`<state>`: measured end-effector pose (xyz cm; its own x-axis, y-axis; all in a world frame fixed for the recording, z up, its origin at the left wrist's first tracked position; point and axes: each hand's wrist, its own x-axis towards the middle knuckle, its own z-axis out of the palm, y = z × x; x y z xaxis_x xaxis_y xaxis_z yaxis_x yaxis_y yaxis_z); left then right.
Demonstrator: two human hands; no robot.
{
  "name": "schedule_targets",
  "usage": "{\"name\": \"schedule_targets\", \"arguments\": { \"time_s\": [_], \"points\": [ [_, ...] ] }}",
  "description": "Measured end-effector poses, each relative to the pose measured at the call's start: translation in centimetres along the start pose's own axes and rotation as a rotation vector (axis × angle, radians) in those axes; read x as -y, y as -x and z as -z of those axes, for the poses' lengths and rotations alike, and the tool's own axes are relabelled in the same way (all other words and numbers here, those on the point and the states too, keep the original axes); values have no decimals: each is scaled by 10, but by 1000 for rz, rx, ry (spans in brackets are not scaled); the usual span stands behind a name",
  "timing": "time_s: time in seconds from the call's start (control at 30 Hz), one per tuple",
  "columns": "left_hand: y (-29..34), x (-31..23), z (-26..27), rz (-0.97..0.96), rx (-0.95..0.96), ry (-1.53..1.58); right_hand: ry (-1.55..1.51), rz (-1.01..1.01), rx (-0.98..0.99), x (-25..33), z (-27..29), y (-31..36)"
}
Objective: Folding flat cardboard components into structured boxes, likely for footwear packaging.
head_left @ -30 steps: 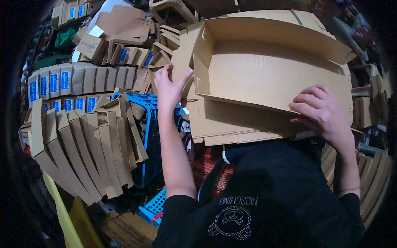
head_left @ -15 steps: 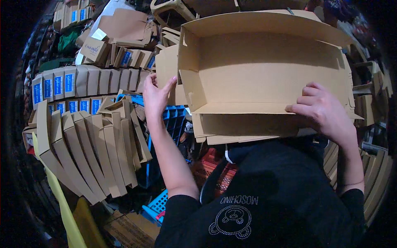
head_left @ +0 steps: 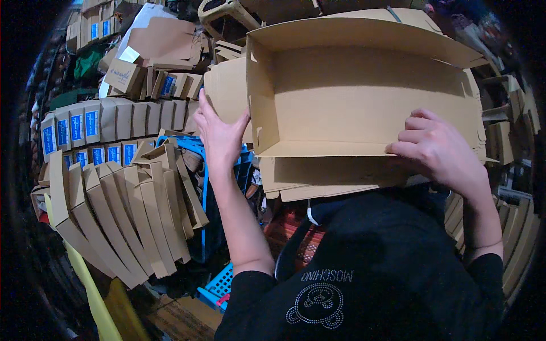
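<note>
An unlidded, shallow brown cardboard box (head_left: 364, 96) lies before me, its long front wall upright. My right hand (head_left: 441, 149) grips this front wall near its right end, thumb and fingers closed over the top edge. On the left, my left hand (head_left: 220, 133) is spread beside the box, thumb against the left end wall (head_left: 263, 105). Its index finger reaches up along the outer edge of the brown end flap (head_left: 227, 88), which sticks out from that wall. The lower fingers are partly hidden. Under the box's front wall shows more folded cardboard (head_left: 330, 176).
Several narrow folded boxes (head_left: 122, 221) lean in a row at left, with blue-labelled boxes (head_left: 91, 122) behind. A blue plastic crate (head_left: 243, 167) sits below my left hand, and a red crate (head_left: 290, 227) lower down. More cardboard (head_left: 515, 244) stands at the right.
The inner side flap at the left end now lies flush with the upright end wall. My left hand has spread its fingers along the outer flap. My right hand keeps its grip.
</note>
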<state>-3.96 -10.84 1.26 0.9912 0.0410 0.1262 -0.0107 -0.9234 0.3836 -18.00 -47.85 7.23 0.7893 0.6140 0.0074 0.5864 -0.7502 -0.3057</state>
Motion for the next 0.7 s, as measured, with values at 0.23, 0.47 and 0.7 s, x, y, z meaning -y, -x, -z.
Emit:
{"name": "schedule_targets", "arguments": {
  "time_s": [0.23, 0.47, 0.7],
  "points": [
    [19, -50, 44, -125, 81, 780, 73, 25, -59, 1, 3, -10],
    [18, -48, 57, -159, 93, 369, 143, 99, 13, 45, 9, -36],
    [9, -10, 50, -157, 0, 234, -34, 2, -309, 21, 42, 6]
  ]
}}
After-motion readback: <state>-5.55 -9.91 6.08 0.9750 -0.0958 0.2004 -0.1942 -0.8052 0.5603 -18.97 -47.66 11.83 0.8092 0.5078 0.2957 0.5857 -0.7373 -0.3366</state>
